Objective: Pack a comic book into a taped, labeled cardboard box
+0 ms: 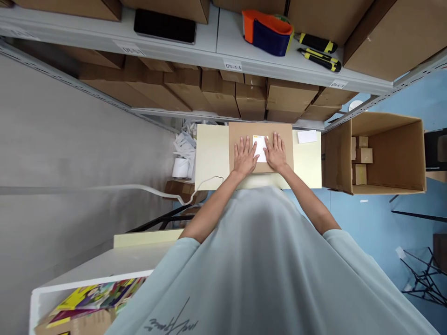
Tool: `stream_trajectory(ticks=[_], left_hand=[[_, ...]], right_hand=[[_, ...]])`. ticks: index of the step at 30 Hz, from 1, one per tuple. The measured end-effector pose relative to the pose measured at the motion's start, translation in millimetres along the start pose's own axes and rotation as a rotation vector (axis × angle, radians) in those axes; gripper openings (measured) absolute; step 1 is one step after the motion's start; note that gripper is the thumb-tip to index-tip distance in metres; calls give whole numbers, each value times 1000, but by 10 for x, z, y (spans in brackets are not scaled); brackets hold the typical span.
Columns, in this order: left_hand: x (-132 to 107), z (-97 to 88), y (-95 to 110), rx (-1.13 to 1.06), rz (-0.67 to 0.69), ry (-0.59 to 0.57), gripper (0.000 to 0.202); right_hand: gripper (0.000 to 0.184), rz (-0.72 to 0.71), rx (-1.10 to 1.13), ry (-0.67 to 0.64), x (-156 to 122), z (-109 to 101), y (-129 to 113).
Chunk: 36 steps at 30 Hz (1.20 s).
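A flat-topped brown cardboard box (240, 132) lies on the pale yellow table (213, 156) in front of me. On its top sits a white label (260, 150) with a small orange mark near its upper edge. My left hand (245, 157) rests flat on the cardboard, fingers spread, its thumb at the label's left edge. On the opposite side, my right hand (275, 152) also lies flat with fingers apart, its thumb and index finger touching the label's right edge. To the right on the table is a white slip of paper (307, 136).
Above the table, a grey shelf (223, 44) holds cardboard boxes, a black phone (165, 26), an orange-and-blue tape dispenser (268, 32) and utility knives (319, 51). A large open carton (394, 153) containing small boxes stands right. Crumpled white paper (185, 148) and a cable (167, 195) are left.
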State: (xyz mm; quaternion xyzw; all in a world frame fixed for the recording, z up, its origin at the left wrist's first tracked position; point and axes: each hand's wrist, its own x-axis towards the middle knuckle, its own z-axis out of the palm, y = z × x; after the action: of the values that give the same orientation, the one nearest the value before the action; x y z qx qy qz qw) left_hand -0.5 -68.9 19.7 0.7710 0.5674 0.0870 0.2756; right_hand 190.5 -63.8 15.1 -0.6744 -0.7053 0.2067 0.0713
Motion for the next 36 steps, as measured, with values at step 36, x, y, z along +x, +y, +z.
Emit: stream_trajectory(ticks=[36], left_hand=[[-902,-169,-710,-717,-741,138,91]], right_hand=[[125,445,811,11,-1241,151,1175]])
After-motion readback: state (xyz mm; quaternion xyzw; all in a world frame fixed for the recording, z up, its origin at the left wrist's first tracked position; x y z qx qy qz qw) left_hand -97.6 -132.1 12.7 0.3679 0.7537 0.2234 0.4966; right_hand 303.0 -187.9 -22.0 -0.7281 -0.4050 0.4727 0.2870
